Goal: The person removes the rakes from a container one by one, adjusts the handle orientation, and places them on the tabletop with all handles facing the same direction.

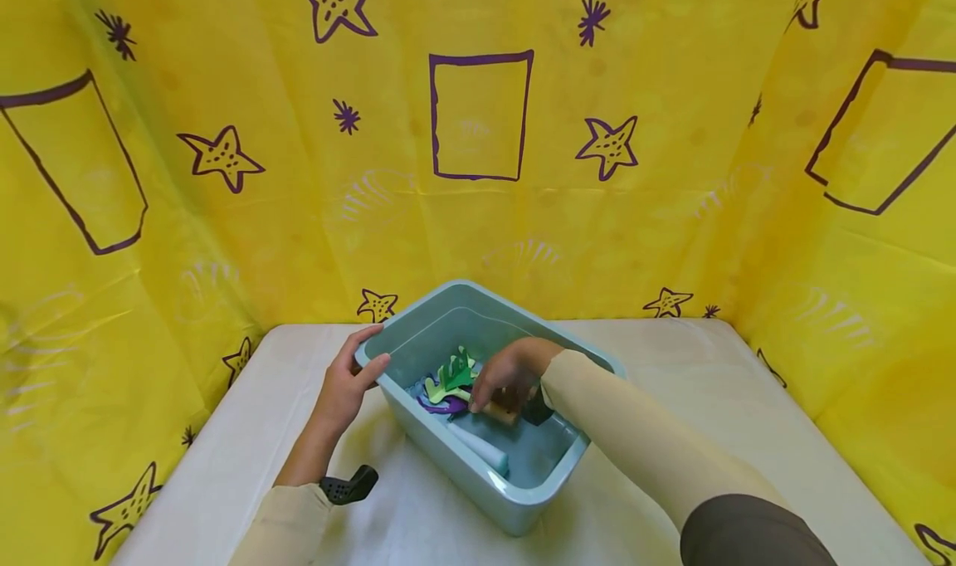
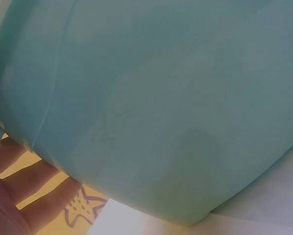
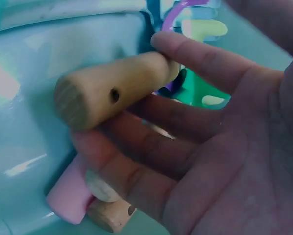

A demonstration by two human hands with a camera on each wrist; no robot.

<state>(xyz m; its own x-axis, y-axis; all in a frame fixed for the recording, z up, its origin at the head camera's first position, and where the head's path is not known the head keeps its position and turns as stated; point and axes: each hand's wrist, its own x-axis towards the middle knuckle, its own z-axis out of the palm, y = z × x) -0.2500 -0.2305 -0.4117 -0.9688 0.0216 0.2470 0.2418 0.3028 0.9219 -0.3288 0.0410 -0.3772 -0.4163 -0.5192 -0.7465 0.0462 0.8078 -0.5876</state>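
Note:
A blue-green plastic tub [image 1: 523, 493] stands at an angle on the white surface. My left hand [image 1: 345, 387] grips its left corner at the rim, and in the left wrist view the fingers [image 2: 48, 203] lie against the outside wall. Down inside the tub, my right hand [image 1: 508, 371] holds a wooden handle [image 3: 117, 88], a light cylinder with a small dark hole in its side. Index finger above and the other fingers below it show in the right wrist view. Green toy rake heads [image 1: 457, 373] and a purple piece [image 1: 441, 406] lie beside that hand.
A pale turquoise-white cylinder [image 1: 478, 448] lies along the tub's near wall. Under the right hand are a pink handle [image 3: 70, 193] and another wooden piece [image 3: 109, 215]. Yellow curtains [image 1: 478, 242] with drawn stars enclose the white table [image 1: 672, 417] at the back and sides.

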